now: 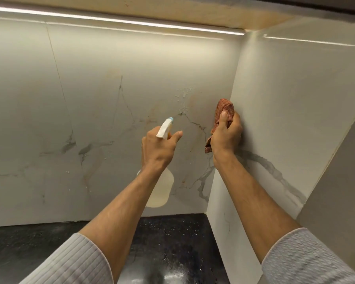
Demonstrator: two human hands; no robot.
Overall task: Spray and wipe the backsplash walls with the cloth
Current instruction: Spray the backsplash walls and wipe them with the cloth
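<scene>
My left hand [159, 147] grips a white spray bottle [161, 188] with a blue-tipped nozzle [170, 119] aimed at the back backsplash wall [90, 99]. Droplets [184, 95] cling to that marble-veined wall just above the nozzle. My right hand [226, 135] holds a bunched reddish checked cloth [223, 110] at the inner corner where the back wall meets the right side wall [285, 99]. The cloth touches or nearly touches the side wall; its lower end hangs below my palm.
A dark speckled countertop [172, 242] with wet patches runs below the walls. A cabinet underside [193, 13] with a light strip [131, 23] sits overhead. A grey panel [340, 191] stands at the far right.
</scene>
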